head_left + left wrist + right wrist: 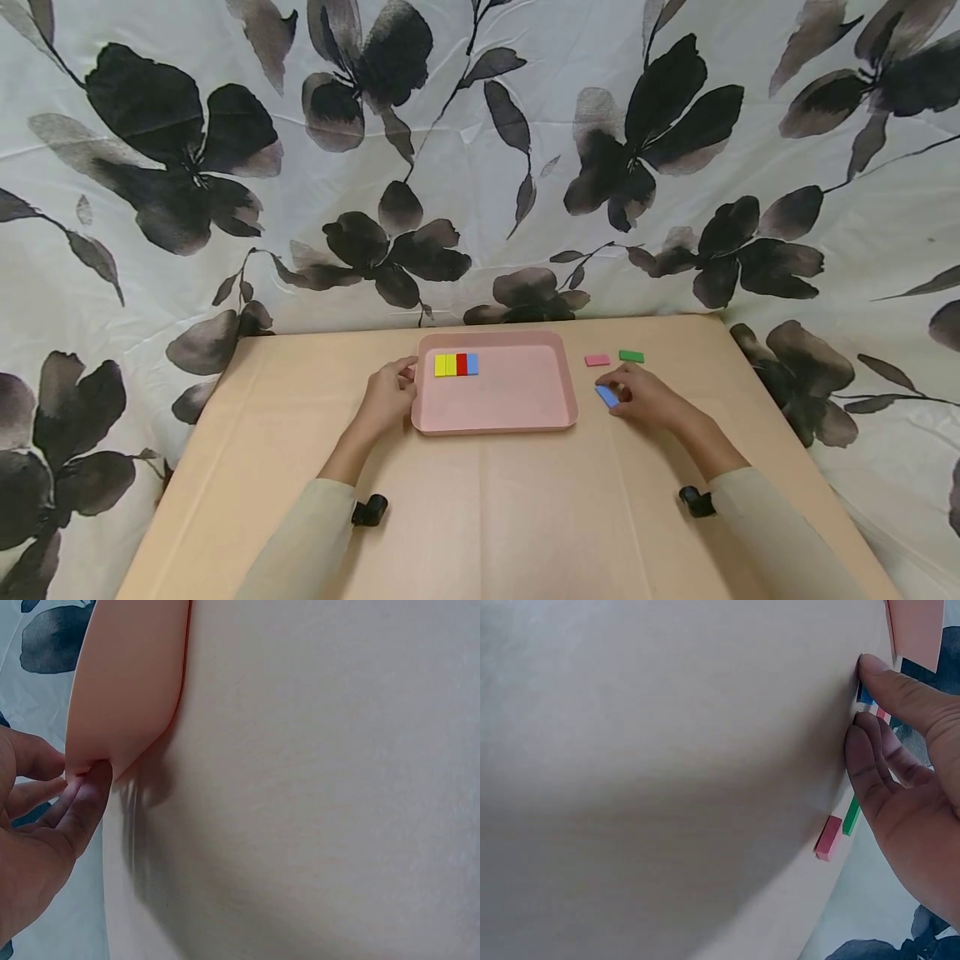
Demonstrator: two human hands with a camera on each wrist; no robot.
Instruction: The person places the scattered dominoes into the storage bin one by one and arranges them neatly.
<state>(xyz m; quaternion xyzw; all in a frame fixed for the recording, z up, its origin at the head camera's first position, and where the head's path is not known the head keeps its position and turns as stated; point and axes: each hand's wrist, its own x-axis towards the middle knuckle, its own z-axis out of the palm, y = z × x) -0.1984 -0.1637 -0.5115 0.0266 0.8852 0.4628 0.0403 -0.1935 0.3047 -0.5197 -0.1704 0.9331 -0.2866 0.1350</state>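
A pink tray [495, 408] lies on the table, with two yellow blocks [446, 365], a red block [461, 365] and a blue block [472, 364] side by side near its upper left corner. My left hand [392, 390] pinches the tray's left rim, fingers and thumb on either side of the wall [127, 682]. To the right of the tray, my right hand [643, 395] holds another blue block [607, 396] between thumb and fingertips, close over the table. Seen from the right wrist, that blue block [865, 694] is mostly hidden by the fingers.
Beyond the right hand lie a pink block [597, 360] and a green block [632, 356]. The right wrist view also shows a darker pink block [828, 838] beside the green one. A floral cloth [525, 208] hangs behind the table [547, 517].
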